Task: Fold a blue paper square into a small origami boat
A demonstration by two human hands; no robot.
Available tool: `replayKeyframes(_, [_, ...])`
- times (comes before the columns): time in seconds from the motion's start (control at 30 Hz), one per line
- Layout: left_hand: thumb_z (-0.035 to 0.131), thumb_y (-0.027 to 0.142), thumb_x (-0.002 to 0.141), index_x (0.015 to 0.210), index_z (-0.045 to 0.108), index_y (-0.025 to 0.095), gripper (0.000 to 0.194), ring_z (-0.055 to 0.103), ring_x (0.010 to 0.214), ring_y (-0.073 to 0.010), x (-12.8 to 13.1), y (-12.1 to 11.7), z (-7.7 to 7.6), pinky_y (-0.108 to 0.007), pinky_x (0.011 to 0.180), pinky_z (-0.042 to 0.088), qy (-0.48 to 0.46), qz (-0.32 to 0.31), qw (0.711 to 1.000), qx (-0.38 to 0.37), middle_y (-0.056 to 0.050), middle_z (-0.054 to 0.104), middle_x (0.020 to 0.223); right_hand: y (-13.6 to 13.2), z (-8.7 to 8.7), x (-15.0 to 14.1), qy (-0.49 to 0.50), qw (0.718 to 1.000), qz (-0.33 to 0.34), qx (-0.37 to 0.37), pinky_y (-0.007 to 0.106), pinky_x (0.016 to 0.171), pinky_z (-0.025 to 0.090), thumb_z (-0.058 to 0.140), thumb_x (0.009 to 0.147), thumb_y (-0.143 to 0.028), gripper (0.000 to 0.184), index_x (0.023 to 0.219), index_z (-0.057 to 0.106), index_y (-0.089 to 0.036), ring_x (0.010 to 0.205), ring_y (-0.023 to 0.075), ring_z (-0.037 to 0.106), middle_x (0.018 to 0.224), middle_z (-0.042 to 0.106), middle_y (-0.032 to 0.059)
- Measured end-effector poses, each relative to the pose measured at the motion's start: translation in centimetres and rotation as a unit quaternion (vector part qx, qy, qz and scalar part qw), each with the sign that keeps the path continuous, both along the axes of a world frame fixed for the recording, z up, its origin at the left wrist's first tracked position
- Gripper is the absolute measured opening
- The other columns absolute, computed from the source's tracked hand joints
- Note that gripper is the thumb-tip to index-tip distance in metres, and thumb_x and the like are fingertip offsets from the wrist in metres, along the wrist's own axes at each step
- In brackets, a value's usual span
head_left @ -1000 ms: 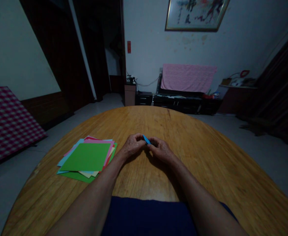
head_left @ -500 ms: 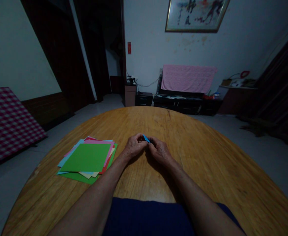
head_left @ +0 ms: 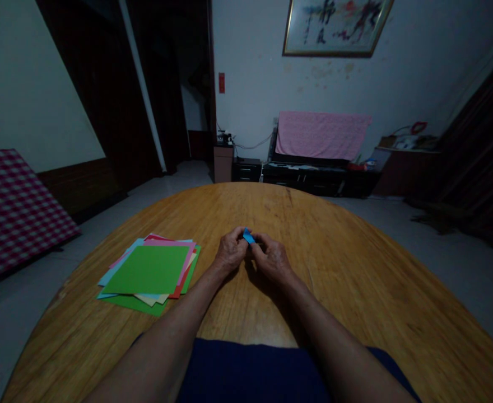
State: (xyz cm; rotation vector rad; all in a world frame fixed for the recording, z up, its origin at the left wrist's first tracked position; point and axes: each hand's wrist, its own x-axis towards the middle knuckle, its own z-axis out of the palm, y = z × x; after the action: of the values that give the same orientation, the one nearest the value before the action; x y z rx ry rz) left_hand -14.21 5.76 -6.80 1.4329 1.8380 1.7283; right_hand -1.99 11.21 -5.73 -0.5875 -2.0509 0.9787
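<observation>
Head camera, watched from my remote seat: the fingers [head_left: 255, 249] of both hands are pinched on a small blue piece [head_left: 249, 236], thumbs on the near side, some fingertips hidden from me. It sits between the left hand [head_left: 230, 250] and the right hand [head_left: 274, 260], which nearly meet; I cannot tell whether they rest on the surface below. Both forearms [head_left: 328, 330] reach over the near edge of a round wooden table [head_left: 356, 268], dark blue cloth [head_left: 250, 372] between them. Beside the left forearm I see a loose stack of coloured paper [head_left: 148, 271], green sheet uppermost. Beyond the table, a pink cloth [head_left: 322, 134] hangs below a framed picture [head_left: 334, 28].
</observation>
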Motion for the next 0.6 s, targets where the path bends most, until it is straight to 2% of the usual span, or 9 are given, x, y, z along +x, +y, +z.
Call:
replayKeyframes(0.13, [0.051,0.019,0.075,0.094,0.065,0.015,0.025,0.058,0.072,-0.0143,-0.02,-0.03,0.02,-0.023,0.064,0.045,-0.029,-0.017,0.999,0.005,-0.003,0.066,0.080,0.76,-0.50,-0.28,0.026,0.994,-0.007,-0.103,0.030,0.068,0.047,0.051,0.080,-0.029,0.023,0.090,0.070,-0.020,0.074,0.0178,0.062,0.081,0.068,0.0044])
replayKeyframes(0.27, [0.054,0.020,0.074,0.091,0.066,0.014,0.022,0.057,0.071,-0.0134,0.16,0.08,-0.08,-0.021,0.063,0.044,-0.062,-0.034,0.997,0.011,-0.003,0.064,0.079,1.08,-0.61,-0.21,0.061,0.979,0.022,-0.191,0.028,0.064,0.047,0.057,0.075,-0.033,0.022,0.083,0.071,-0.017,0.067,0.0157,0.059,0.074,0.066,0.0036])
replayKeyframes(0.43, [0.053,0.024,0.077,0.094,0.067,0.014,0.024,0.053,0.064,-0.0112,0.08,-0.12,0.18,-0.020,0.058,0.042,-0.079,-0.052,0.995,-0.001,-0.001,0.062,0.074,0.81,-0.05,0.06,0.058,0.972,0.040,-0.226,0.025,0.055,0.044,0.059,0.073,-0.035,0.025,0.084,0.071,-0.016,0.059,0.0133,0.056,0.068,0.063,0.0026])
replayKeyframes(0.6, [0.050,0.025,0.081,0.094,0.070,0.013,0.027,0.053,0.063,-0.0115,-0.11,-0.57,0.66,-0.020,0.058,0.044,-0.046,-0.070,0.996,-0.023,-0.002,0.062,0.071,1.07,-0.31,-0.06,0.040,0.977,0.025,-0.208,0.023,0.051,0.040,0.059,0.073,-0.035,0.024,0.080,0.070,-0.016,0.055,0.0118,0.051,0.065,0.061,0.0023])
